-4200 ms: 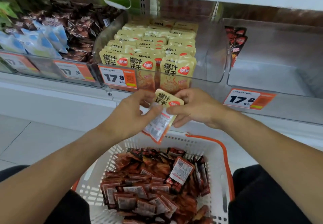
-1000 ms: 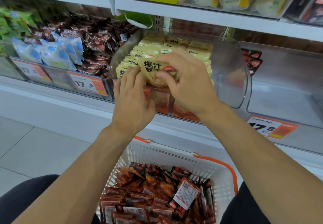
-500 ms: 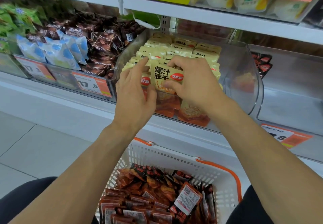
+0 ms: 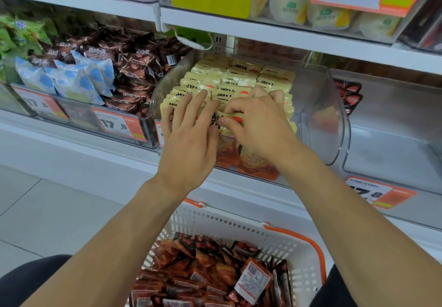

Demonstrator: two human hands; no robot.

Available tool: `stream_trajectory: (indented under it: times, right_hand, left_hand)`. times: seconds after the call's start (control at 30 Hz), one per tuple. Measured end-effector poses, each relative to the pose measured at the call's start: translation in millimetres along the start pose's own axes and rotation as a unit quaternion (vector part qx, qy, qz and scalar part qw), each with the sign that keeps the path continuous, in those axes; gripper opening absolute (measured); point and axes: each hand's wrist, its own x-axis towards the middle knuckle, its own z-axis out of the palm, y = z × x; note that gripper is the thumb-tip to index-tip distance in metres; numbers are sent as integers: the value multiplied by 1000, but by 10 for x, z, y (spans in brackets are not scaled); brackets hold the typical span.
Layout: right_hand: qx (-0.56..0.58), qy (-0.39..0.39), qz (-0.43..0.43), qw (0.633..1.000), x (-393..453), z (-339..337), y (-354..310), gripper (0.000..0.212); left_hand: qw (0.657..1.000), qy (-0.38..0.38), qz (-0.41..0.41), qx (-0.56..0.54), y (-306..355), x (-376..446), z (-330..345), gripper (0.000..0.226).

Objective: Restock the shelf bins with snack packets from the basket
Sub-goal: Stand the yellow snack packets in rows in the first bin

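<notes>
Two hands work at one clear plastic shelf bin (image 4: 330,115) at frame centre, over a basket.
The white perforated plastic basket with orange handles (image 4: 239,220), bottom centre, holds red snack packets (image 4: 210,266). Left hand (image 4: 189,139) lies spread on the bin's pale yellow packet rows (image 4: 239,77); right hand (image 4: 258,124) pinches one yellow snack packet (image 4: 233,116) at their front.

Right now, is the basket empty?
No, the basket holds a heap of red packets.
</notes>
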Motion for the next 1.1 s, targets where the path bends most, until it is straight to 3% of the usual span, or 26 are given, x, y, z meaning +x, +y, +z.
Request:
stream_trajectory:
  times: [0.2, 0.3, 0.4, 0.43, 0.5, 0.57, 0.73, 0.93, 1.0, 1.07, 1.1]
  right_hand:
    - [-49, -25, -15, 998, -48, -37, -30, 17]
    - [-38, -1, -35, 999, -114, -43, 44, 19]
    - [-2, 84, 96, 992, -229, -158, 199, 41]
    - [7, 77, 150, 986, -260, -207, 252, 52]
    - [51, -22, 228, 972, -288, -252, 317, 73]
    - [88, -120, 253, 956, -282, -211, 324, 77]
    - [63, -161, 238, 956, -199, -161, 315, 59]
    - [106, -193, 257, 941, -210, -184, 330, 62]
    - [114, -152, 271, 944, -276, -157, 304, 63]
    - [72, 24, 195, 978, -386, -140, 212, 54]
    - [50, 131, 103, 985, -471, -126, 153, 42]
  left_hand:
    - [1000, -20, -10, 18, 66, -109, 104, 47]
    - [999, -21, -7, 36, 67, -124, 116, 46]
    - [999, -11, -6, 49, 85, -60, 86, 45]
    - [999, -10, -4, 43, 112, -26, 81, 46]
    - [999, -18, 15, 43, 181, 24, 106, 48]
    - [996, -34, 52, 68, 222, 44, 154, 48]
    - [990, -56, 71, 105, 196, 47, 198, 47]
    - [986, -72, 75, 132, 212, 2, 227, 54]
    - [988, -76, 68, 120, 224, -3, 232, 56]
    - [994, -56, 57, 77, 240, -23, 237, 56]
    - [997, -33, 54, 32, 257, -67, 226, 56]
